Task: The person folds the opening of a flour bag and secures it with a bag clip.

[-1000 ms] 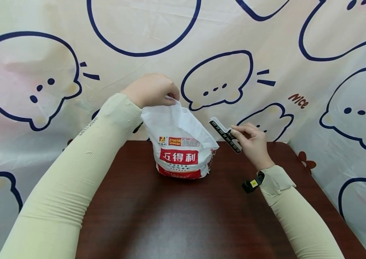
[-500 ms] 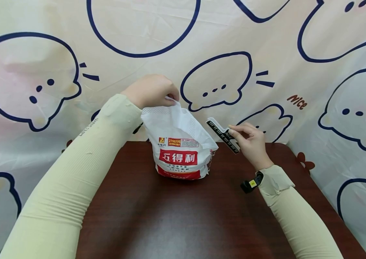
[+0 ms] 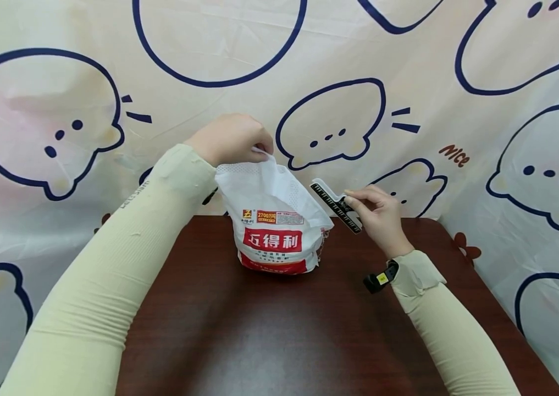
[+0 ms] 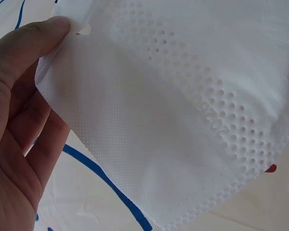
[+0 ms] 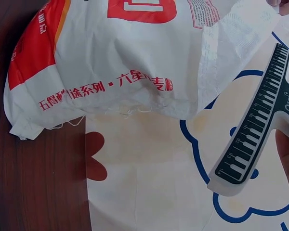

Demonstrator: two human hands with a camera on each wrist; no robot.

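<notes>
A white flour bag point(image 3: 274, 198) with red labels stands upright on the dark wooden table point(image 3: 279, 335). My left hand point(image 3: 234, 137) pinches the bag's upper edge and holds it up; in the left wrist view, the thumb lies over the white woven cloth point(image 4: 135, 120). To the right of the bag, my right hand point(image 3: 380, 217) pinches a flat T-shaped clip point(image 3: 337, 206) with a black-and-white piano-key print, held in the air. In the right wrist view the clip point(image 5: 253, 125) stays apart from the bag. The inside of the bag is hidden.
A pale curtain point(image 3: 200, 44) with blue cartoon outlines hangs behind the table and along its right side. A black strap-mounted device point(image 3: 378, 279) sits on my right wrist. Loose threads hang from the bag's lower right edge.
My right hand has moved slightly left with the piano-print clip, closer to the bag. The left hand and the bag have stayed in place.
</notes>
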